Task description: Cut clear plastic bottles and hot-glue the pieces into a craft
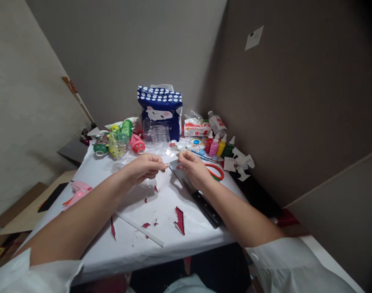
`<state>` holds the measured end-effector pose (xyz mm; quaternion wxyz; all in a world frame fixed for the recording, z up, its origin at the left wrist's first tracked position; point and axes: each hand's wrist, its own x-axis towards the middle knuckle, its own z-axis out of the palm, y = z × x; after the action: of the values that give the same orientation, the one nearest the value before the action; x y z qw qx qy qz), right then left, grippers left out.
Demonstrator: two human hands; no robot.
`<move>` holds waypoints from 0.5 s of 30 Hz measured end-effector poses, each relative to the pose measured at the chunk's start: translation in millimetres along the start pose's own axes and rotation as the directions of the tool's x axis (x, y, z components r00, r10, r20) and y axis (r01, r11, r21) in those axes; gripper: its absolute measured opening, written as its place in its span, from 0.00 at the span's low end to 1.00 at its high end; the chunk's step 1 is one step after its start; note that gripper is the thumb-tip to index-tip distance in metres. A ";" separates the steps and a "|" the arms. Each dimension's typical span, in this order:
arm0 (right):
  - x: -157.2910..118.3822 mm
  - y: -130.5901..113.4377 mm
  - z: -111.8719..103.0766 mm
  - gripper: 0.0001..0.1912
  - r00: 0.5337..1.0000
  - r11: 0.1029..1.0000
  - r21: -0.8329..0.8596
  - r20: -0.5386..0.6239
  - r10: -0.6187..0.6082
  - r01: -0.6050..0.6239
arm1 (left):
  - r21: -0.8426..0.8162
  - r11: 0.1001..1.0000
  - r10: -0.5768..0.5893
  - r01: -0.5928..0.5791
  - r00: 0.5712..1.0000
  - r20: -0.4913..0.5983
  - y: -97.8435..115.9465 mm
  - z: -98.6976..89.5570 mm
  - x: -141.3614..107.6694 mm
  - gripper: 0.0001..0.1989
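Note:
Both my hands are raised over the middle of the white-covered table. My left hand is closed, thumb and forefinger pinched at the edge of a small pale piece. On the other side of that piece, the fingers of my right hand are closed on it. Beneath my right hand lies a knife with a black handle, its blade partly covered by the hand. Orange-handled scissors are just right of it. Dark red scraps and a white stick lie nearer the front edge.
A blue bag stands at the back, with clear plastic cups before it. Paint bottles and white paper scraps are at the right. Decorated bottles sit back left; a pink glue gun lies at the left edge.

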<state>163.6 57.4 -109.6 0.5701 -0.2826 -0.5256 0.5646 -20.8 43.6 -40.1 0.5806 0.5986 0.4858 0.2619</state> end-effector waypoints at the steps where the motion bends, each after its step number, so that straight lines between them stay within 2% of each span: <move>1: 0.9 -2.2 -1.6 0.16 1.000 0.999 0.032 -0.016 0.011 -0.010 | 0.010 1.000 -0.010 0.010 1.000 0.011 0.4 -1.2 0.0 0.20; 4: 2.0 -8.9 -4.6 0.19 0.999 0.994 0.097 -0.008 0.042 -0.041 | 0.051 0.999 -0.018 0.018 1.000 -0.005 1.4 -4.6 0.6 0.21; 10: -7.4 -13.2 5.0 0.21 0.966 0.989 0.035 0.220 0.134 -0.145 | 0.146 0.989 0.041 -0.029 0.996 -0.082 0.8 -10.9 0.0 0.23; 12: -10.5 -12.0 8.9 0.22 0.960 0.991 -0.008 0.247 0.129 -0.131 | 0.183 0.982 0.065 -0.048 0.994 -0.088 2.8 -11.4 -4.1 0.21; 15: -11.0 -9.3 10.8 0.23 0.979 0.997 -0.070 0.198 0.050 -0.037 | 0.233 0.971 0.076 -0.059 0.995 -0.065 8.9 -10.0 -12.1 0.20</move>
<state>159.0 42.3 -101.0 0.4924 -0.2547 -0.5922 0.5848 -31.8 38.6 -26.7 0.4798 0.6680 0.5134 0.2451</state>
